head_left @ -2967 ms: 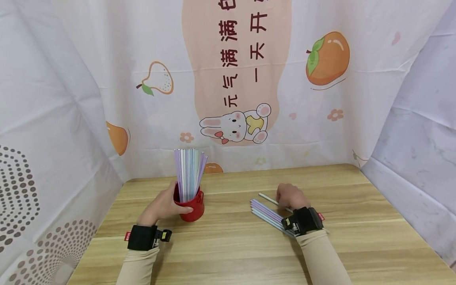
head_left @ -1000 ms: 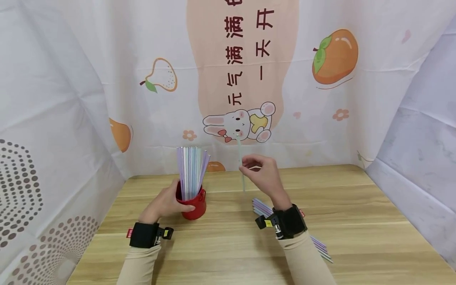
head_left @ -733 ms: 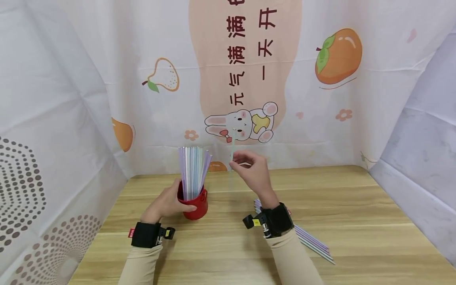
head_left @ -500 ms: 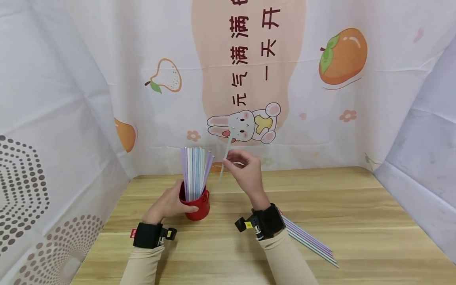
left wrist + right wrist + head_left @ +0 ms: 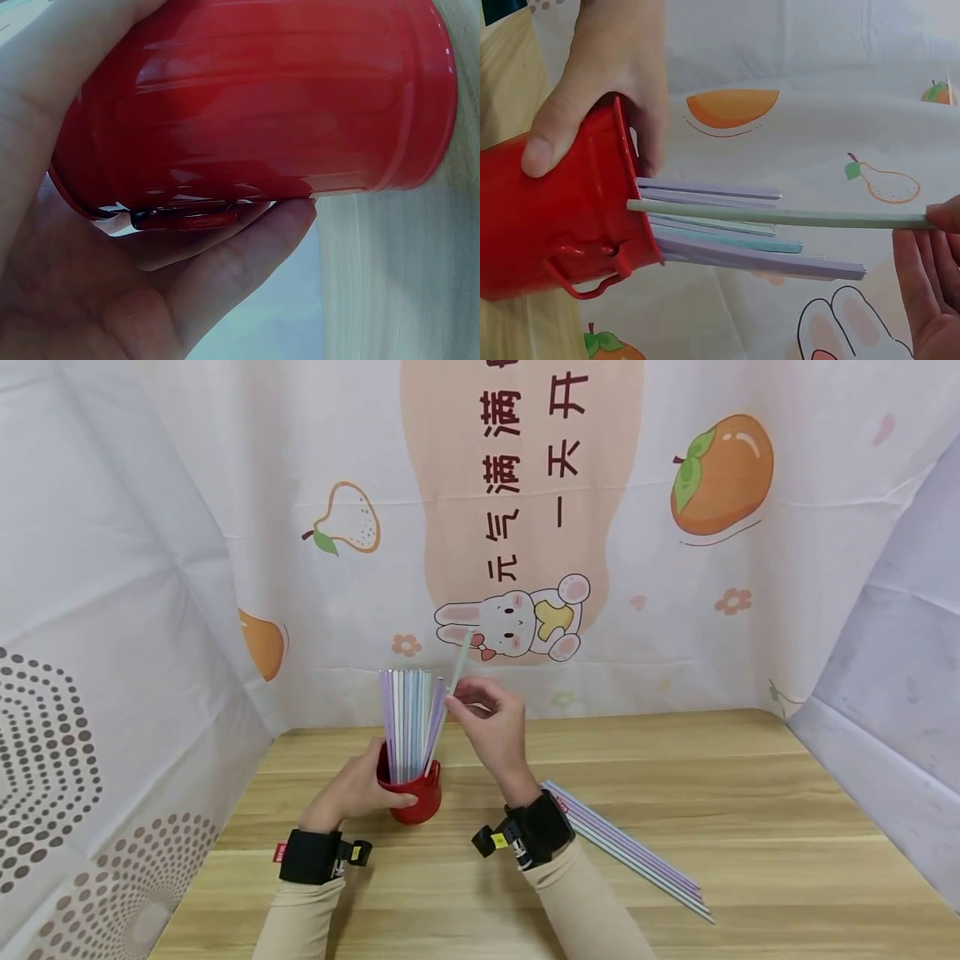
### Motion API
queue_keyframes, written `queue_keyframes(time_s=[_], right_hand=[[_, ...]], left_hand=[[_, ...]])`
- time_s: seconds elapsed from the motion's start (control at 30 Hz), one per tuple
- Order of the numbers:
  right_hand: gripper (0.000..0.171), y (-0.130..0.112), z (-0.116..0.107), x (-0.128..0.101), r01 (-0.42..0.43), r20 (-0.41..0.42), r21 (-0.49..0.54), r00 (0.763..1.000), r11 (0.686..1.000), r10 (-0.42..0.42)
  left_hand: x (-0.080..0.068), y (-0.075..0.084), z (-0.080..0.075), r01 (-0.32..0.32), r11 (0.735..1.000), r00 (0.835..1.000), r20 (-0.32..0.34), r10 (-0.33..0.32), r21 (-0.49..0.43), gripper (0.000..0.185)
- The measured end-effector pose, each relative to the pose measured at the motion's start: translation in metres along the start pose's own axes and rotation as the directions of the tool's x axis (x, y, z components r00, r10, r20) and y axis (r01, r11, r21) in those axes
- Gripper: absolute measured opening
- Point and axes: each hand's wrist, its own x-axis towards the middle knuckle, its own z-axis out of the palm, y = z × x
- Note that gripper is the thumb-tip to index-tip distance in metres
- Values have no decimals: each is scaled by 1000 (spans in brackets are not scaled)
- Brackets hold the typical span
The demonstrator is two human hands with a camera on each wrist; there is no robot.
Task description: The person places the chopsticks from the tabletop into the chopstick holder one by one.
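Note:
A small red metal bucket (image 5: 422,803) with a side loop handle stands on the table, full of pastel pencils (image 5: 405,718) in purple, white, blue and green. My left hand (image 5: 352,792) grips the bucket, thumb across its near side and fingers around the back. Between thumb and fingertips, my right hand (image 5: 495,727) pinches a pale green pencil (image 5: 817,219) near its upper part. This pencil leans to the right, its lower end overlapping the bucket's rim (image 5: 622,135) in the right wrist view. Whether that end is inside or in front, I cannot tell.
Several purple and pale green pencils (image 5: 630,847) lie side by side in a slanting row on the wooden table (image 5: 750,793), right of my right wrist. A printed white cloth (image 5: 637,677) hangs behind the table and along its sides.
My right hand picked up the green pencil from the table, raised it upright and carried it left to the bucket, tilting it. My left hand keeps its hold on the bucket.

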Motion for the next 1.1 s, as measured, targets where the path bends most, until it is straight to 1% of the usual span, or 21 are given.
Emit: queue_keyframes(time_s=[0.17,0.23,0.33,0.43,0.53,0.6,0.77,0.93,1.1], right_hand=[[22,-1,3,1,28,-54,30,998,999,-26],[22,0,6,0,41,-54,26,998,999,-39],[23,8,13,-2,26,-4,2,1000,1000,-26],[23,19,21,-6,-22,74,-41,997,999,25],[23,30,27,-10,-61,135,-94,988,994,73],[21,35,29,-13,-72,158,-126,983,989,91],[17,45,35,-16,-76,186,-192,976,978,112],[17,56,42,-22,-108,171,-252,973,962,155],[16,62,48,-26,-90,145,-307,979,947,140]], left_hand=[[0,0,0,3,1000,1000,5,-3,-1,100],[0,0,0,8,1000,1000,-2,-8,-1,99],[0,0,0,11,1000,1000,-11,-11,2,99],[0,-1,0,4,1000,1000,-9,-4,6,101],[0,-1,0,-6,1000,1000,-5,6,6,102],[0,-1,1,-10,1000,1000,-3,10,5,102],[0,0,1,6,1000,1000,-5,-6,15,100],[0,0,1,9,1000,1000,-13,-9,29,98],[0,0,2,8,1000,1000,-13,-7,30,98]])
